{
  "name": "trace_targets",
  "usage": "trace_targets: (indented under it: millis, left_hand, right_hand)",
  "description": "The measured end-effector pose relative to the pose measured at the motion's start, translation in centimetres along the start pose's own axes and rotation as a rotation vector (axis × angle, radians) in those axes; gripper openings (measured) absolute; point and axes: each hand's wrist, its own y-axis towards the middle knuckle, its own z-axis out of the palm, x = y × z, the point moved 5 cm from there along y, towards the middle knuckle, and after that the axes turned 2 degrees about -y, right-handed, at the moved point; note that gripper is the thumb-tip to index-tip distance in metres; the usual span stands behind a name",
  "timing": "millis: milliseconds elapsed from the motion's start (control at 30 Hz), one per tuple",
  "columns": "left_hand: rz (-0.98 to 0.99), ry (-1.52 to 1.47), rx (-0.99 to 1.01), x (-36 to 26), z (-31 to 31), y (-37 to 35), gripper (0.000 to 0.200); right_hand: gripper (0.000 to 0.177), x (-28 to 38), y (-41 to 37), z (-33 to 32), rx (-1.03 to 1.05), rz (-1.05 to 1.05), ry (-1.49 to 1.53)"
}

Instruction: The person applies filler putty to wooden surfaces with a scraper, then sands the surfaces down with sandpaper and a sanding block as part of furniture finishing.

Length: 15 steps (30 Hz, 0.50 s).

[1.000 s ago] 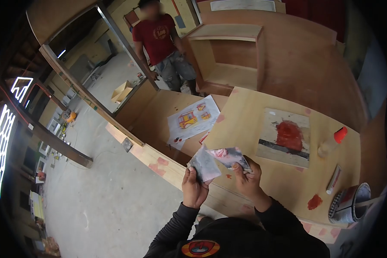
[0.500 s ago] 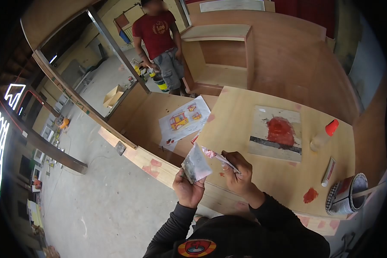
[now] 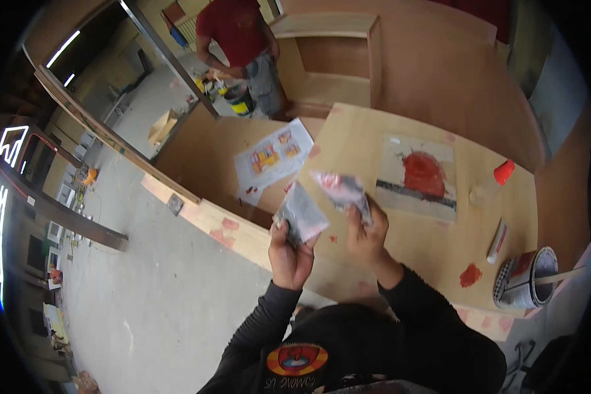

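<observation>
My left hand [image 3: 289, 260] grips a flat, whitish-grey putty spreader [image 3: 304, 213] by its dark, stained lower end. In my right hand [image 3: 368, 235] is a second putty spreader [image 3: 340, 188], its blade smeared with red near the tip. Both blades are raised above the edge of the wooden panel, side by side with a small gap between them. To the right of my right hand lies a pale board [image 3: 387, 209] carrying a mound of red paste [image 3: 425, 174].
On the wooden panel [image 3: 348, 141] are a red-capped bottle [image 3: 486, 190], a white tube [image 3: 497, 240], a red smear [image 3: 470, 275] and an open can [image 3: 515, 287] with a stick. A drawing sheet [image 3: 249, 167] lies left. A person in a red shirt [image 3: 230, 29] stands behind.
The right spreader has turned so its broad face now shows, instead of its edge. My view has tilted a little downward. The person behind has shifted slightly.
</observation>
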Motion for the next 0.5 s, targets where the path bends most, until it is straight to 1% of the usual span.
trace_targets:
  millis: [33,100,133,200,267,300,367,433,467,500]
  left_hand:
    - [-0.003,0.010,-0.005,0.1,0.4,-0.1,0.034]
    - [-0.008,0.016,-0.007,0.2,1.4,0.1,0.033]
    - [0.000,0.038,0.017,0.2,1.8,0.1,0.033]
    - [0.004,0.057,0.035,0.5,2.2,0.1,0.033]
    - [0.026,0.082,0.087,0.6,2.7,0.3,0.031]
    - [0.025,0.080,0.082,0.8,2.9,0.4,0.031]
    - [0.117,0.091,0.038,0.8,3.2,0.5,0.025]
    - [0.138,0.122,0.044,0.8,3.2,0.7,0.025]
    - [0.158,0.154,0.051,0.7,3.1,0.7,0.024]
    - [0.158,0.152,0.047,0.8,2.8,0.9,0.024]
  right_hand:
    - [0.016,-0.4,0.0,0.1,0.005,0.020,-0.005]
    - [0.017,-0.8,0.5,0.1,-0.078,0.006,0.109]
    - [0.017,-0.9,0.7,0.3,-0.075,0.015,0.103]
    - [0.018,-0.6,0.7,0.2,-0.097,-0.065,0.108]
    - [0.018,-0.8,0.4,0.3,-0.079,-0.030,0.122]
    - [0.017,-0.7,0.2,0.5,-0.044,0.008,0.153]
    - [0.017,-0.3,0.2,0.6,-0.006,0.050,0.184]
    - [0.015,0.7,0.8,0.6,0.006,-0.149,0.035]
    - [0.015,0.5,1.1,0.5,0.009,-0.146,0.035]
    - [0.015,0.6,1.3,0.5,0.049,-0.191,-0.015]
